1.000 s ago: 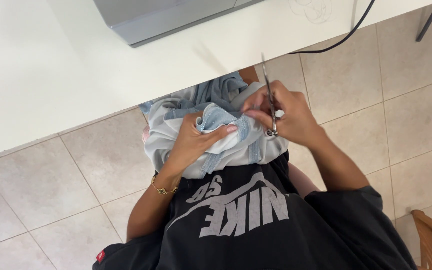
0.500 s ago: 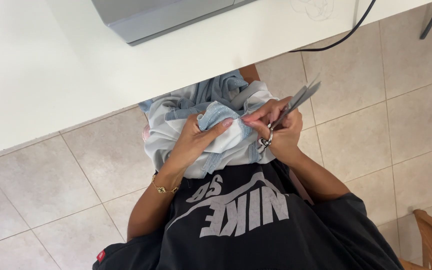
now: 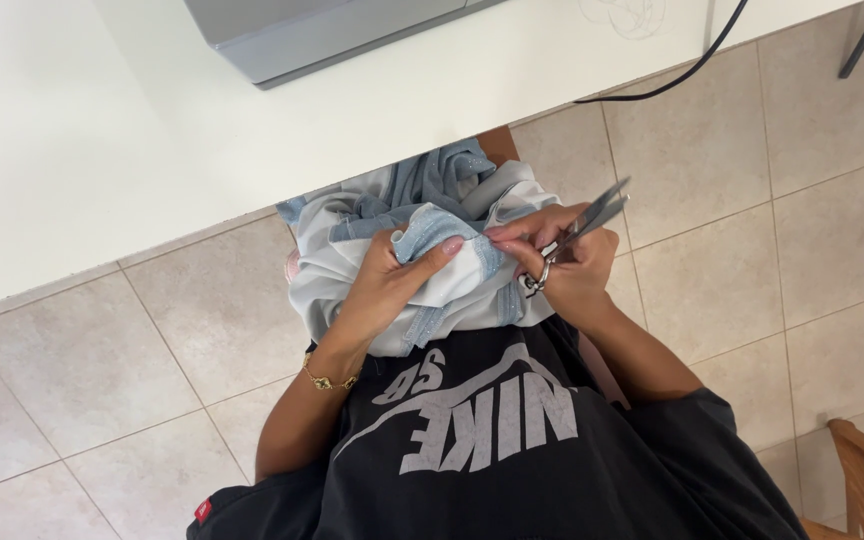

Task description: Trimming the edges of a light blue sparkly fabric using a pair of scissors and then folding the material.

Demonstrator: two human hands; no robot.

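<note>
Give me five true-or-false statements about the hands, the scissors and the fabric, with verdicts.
1. The right hand holds the scissors. True.
2. The left hand is bare of fabric. False: it grips the pale blue and white fabric.
3. The fabric lies on the white table. False: it sits in the person's lap.
4. A gold bracelet circles the left wrist. True.
5. The scissor blades point at the floor tiles below the lap. False: they angle up to the right.

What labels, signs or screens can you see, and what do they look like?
No packages, signs or screens.
Shirt print: big grey letters with a swoosh shape on the black T-shirt, low centre.
Small tag: tiny red rectangle on the black sleeve, bottom left.
</note>
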